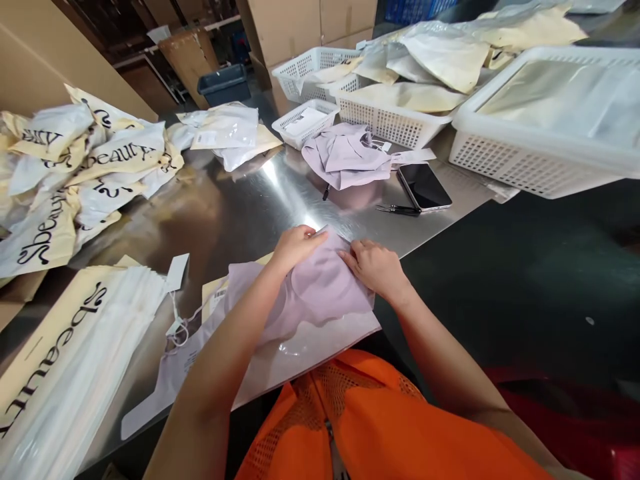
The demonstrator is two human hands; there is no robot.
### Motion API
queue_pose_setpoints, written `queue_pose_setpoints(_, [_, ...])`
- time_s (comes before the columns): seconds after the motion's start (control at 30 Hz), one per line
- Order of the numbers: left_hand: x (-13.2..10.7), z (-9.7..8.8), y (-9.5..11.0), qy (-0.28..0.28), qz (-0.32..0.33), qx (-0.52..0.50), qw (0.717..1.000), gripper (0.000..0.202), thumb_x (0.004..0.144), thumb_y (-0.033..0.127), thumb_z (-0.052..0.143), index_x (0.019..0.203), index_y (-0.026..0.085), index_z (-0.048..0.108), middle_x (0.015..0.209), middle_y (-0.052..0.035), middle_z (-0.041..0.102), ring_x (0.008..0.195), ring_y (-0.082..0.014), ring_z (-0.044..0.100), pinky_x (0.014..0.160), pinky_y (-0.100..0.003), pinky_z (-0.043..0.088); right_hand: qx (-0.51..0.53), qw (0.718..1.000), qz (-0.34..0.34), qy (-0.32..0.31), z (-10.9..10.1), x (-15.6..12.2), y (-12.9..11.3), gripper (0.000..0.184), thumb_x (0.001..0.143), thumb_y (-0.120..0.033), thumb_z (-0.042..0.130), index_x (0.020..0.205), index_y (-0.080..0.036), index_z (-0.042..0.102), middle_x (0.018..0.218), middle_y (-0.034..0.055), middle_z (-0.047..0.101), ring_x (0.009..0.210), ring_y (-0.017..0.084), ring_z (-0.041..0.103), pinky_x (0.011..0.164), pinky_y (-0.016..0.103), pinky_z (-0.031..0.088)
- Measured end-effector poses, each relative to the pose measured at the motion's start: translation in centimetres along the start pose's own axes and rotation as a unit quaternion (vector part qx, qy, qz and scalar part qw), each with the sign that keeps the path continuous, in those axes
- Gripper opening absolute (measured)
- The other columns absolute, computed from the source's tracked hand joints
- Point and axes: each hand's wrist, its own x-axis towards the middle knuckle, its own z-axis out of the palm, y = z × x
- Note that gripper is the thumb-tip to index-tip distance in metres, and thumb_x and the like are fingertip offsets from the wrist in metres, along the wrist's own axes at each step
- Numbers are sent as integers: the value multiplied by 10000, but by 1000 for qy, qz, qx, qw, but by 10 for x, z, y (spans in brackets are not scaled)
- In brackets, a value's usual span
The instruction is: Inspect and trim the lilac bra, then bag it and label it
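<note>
A lilac bra (325, 283) lies spread over a clear-fronted plastic bag (320, 343) at the table's front edge. At its upper edge, my left hand (300, 245) pinches the fabric between thumb and fingers. My right hand (376, 267) grips the right side of the same bra, thumb on top, with the other fingers curled and partly hidden. One strap end of the bra stretches to the lower left, beneath my left forearm. A white hang tag (177, 272) on a string is attached near there. Beyond my hands sits a folded pile of lilac bras (345, 157).
Printed bags (110, 157) are heaped at the left, above a neat stack of bags (75, 360). White baskets (385, 120) and a large white crate (540, 153) line the back right. A phone (425, 187) and small snips (399, 209) lie near the right edge.
</note>
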Motion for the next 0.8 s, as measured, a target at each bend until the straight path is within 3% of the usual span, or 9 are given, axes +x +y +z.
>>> queue_pose_setpoints(0.07, [19, 12, 10, -37, 20, 26, 999, 352, 779, 521, 694, 673, 188, 654, 680, -28, 659, 679, -204, 610, 606, -283, 399, 8, 999, -36, -28, 1, 8, 2, 465, 1039, -496, 307, 1095, -165, 629, 1000, 120, 663, 868, 231, 637, 618, 283, 320])
queue_pose_setpoints(0.13, [25, 23, 13, -47, 49, 50, 996, 360, 747, 449, 744, 557, 198, 569, 579, -4, 588, 619, -187, 565, 570, -280, 343, 40, 995, -85, -41, 2, 15, 5, 405, 1054, -415, 312, 1135, -173, 626, 1040, 111, 666, 898, 214, 636, 678, 281, 364])
queue_pose_setpoints(0.27, [19, 35, 10, 0, 74, 99, 992, 263, 822, 313, 679, 613, 203, 562, 669, -34, 619, 725, -220, 584, 642, -299, 331, 105, 978, -175, -35, 6, 24, 9, 302, 1040, -277, 369, 987, -141, 633, 967, 89, 671, 875, 183, 610, 768, 281, 378])
queue_pose_setpoints(0.4, [21, 22, 2, 85, 41, 128, 987, 177, 908, 345, 575, 810, 201, 611, 778, -72, 646, 784, -248, 592, 687, -317, 337, 151, 960, -234, -40, 12, 19, 10, 237, 983, -208, 445, 792, -156, 575, 821, 50, 631, 730, 154, 545, 678, 277, 334])
queue_pose_setpoints(0.47, [27, 8, -3, 127, 28, 125, 984, 202, 910, 361, 568, 783, 205, 576, 745, -54, 618, 755, -232, 572, 673, -309, 327, 175, 948, -261, -49, 16, 11, 11, 255, 983, -216, 447, 756, -161, 548, 793, 46, 611, 712, 150, 527, 666, 275, 326])
queue_pose_setpoints(0.53, [31, -6, -6, 138, 33, 92, 986, 283, 876, 374, 606, 671, 214, 496, 656, -12, 554, 673, -195, 522, 632, -293, 307, 199, 947, -251, -28, 17, 1, 10, 307, 1021, -267, 393, 772, -162, 540, 797, 50, 603, 726, 154, 531, 679, 276, 336])
queue_pose_setpoints(0.63, [30, -12, -8, 98, 60, 3, 993, 392, 814, 408, 657, 586, 214, 405, 561, 30, 451, 574, -147, 421, 570, -278, 266, 198, 966, -162, 31, 8, -7, 4, 384, 1058, -354, 294, 853, -161, 555, 850, 61, 608, 748, 162, 545, 682, 280, 338])
queue_pose_setpoints(0.73, [22, -4, -6, 53, 74, -78, 993, 349, 797, 451, 650, 618, 204, 480, 574, 33, 460, 582, -138, 414, 557, -269, 269, 134, 987, -70, 63, -5, -2, -4, 431, 1040, -489, 321, 942, -155, 576, 908, 83, 618, 778, 189, 561, 671, 291, 317])
queue_pose_setpoints(0.8, [16, 0, -5, 29, 74, -119, 990, 315, 798, 463, 637, 665, 197, 532, 599, 34, 478, 599, -135, 427, 561, -262, 289, 94, 993, -53, 58, -10, 5, -8, 462, 1020, -541, 348, 967, -151, 590, 924, 95, 624, 795, 205, 567, 665, 297, 298])
